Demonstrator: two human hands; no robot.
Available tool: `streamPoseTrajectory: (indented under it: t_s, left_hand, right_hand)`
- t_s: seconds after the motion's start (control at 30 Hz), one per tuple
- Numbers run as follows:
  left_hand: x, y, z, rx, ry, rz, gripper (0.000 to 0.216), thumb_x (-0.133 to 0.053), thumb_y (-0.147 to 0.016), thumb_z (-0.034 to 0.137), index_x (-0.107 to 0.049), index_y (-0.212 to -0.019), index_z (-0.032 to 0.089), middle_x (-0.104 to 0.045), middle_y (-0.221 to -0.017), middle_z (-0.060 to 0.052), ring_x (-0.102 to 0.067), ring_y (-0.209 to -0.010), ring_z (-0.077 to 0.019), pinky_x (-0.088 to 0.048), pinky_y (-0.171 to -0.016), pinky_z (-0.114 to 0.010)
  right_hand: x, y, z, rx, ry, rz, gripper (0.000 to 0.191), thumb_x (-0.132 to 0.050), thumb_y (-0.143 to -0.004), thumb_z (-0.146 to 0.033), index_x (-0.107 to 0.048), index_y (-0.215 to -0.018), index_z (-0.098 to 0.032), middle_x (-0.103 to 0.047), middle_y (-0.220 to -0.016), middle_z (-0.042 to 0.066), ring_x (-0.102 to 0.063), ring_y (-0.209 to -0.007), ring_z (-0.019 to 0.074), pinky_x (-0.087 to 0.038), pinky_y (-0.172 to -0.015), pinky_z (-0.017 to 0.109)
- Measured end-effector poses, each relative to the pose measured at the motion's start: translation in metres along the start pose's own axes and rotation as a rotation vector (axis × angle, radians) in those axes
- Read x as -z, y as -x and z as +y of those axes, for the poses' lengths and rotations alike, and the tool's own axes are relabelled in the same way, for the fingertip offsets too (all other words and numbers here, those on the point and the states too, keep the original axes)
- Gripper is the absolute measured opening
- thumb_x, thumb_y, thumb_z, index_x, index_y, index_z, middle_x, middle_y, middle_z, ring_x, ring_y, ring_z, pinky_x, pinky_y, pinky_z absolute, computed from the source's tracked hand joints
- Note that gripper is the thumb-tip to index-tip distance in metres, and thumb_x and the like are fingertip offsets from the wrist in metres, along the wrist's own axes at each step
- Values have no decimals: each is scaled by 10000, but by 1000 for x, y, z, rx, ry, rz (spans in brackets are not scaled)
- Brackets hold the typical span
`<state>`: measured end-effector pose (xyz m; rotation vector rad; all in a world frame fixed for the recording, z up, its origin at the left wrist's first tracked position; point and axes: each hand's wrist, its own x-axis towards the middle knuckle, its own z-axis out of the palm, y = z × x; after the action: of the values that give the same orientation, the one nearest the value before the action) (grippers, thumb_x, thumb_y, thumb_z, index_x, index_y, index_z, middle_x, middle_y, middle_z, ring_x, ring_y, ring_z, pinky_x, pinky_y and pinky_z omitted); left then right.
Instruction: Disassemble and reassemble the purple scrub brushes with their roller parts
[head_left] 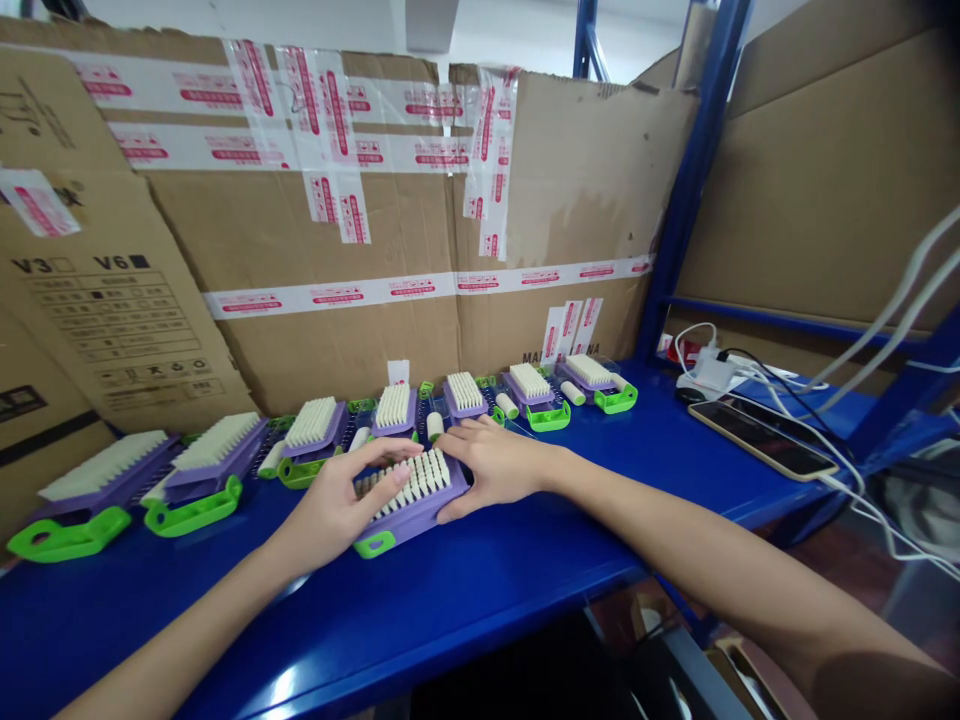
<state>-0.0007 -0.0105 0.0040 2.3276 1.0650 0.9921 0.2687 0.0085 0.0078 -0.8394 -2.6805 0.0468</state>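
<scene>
Both my hands are on a purple scrub brush (pixel 420 518) with pale bristles facing up and a green end piece, near the front of the blue table. My left hand (pixel 330 505) curls over its left end, with the thumb and fingertips on the bristles. Around the far right side wraps my right hand (pixel 495 463), its thumb low against the purple body. Part of the brush is hidden beneath my fingers. Just behind stand more brushes of the same kind, such as one (pixel 394 408) in the middle and one (pixel 466 395) beyond my right hand.
Several matching brushes with green handles (pixel 195 512) line the back of the blue table (pixel 517 575). White rollers (pixel 506 405) lie among them. Taped cardboard (pixel 375 230) walls the rear. At right are a phone (pixel 761 440), a white charger (pixel 709 372), cables and a blue post (pixel 694 170).
</scene>
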Motion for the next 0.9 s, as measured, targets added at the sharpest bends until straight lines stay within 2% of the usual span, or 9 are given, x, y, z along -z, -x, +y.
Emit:
streamPoseTrajectory:
  t_s: [0.1,0.2,0.43,0.73,0.9]
  left_hand:
    - [1,0,-1,-21,-4,-33,403,-699,-967,561,-772,-1234,269,-801,-1256,-72,-761,-1129,-302,-617,-1044,-457]
    - [1,-1,-3,-38,8,-53,431,-742,-934,537,-758,-1275,273,-796,-1273,-75,-766,-1141,-299,-612,-1075,-483]
    - [-2,-2,-5,-29,-23,-83,583,-841,-840,562,-716,-1328,269,-759,-1360,-101,-728,-1253,-337,-585,-1118,-530]
    - [3,-2,-6,-143,-197,-2,514,-787,-920,542,-699,-1346,269,-765,-1100,-45,-724,-956,-236,-616,-901,-411]
    - [1,-1,-10,-214,-213,49,443,-787,-949,515,-708,-1308,268,-769,-1067,-19,-713,-897,-200,-599,-840,-353]
  right_hand:
    - [3,0,-3,-33,18,-73,658,-791,-881,-706,-639,-1187,-143,-744,-1170,170,-674,-1032,330,-472,-945,471]
    - [4,0,-4,-44,19,-91,670,-780,-877,-731,-640,-1179,-149,-742,-1158,157,-672,-1022,319,-471,-938,458]
    - [4,2,1,-10,-29,32,640,-672,-984,-706,-674,-1279,-138,-719,-1185,139,-654,-1079,298,-443,-1003,466]
    - [7,0,0,46,4,78,523,-698,-1007,-629,-697,-1185,-138,-688,-1109,92,-626,-998,243,-426,-904,370]
    - [4,-1,2,77,-17,109,486,-702,-1008,-617,-693,-1089,-138,-674,-1017,70,-593,-900,216,-428,-845,339]
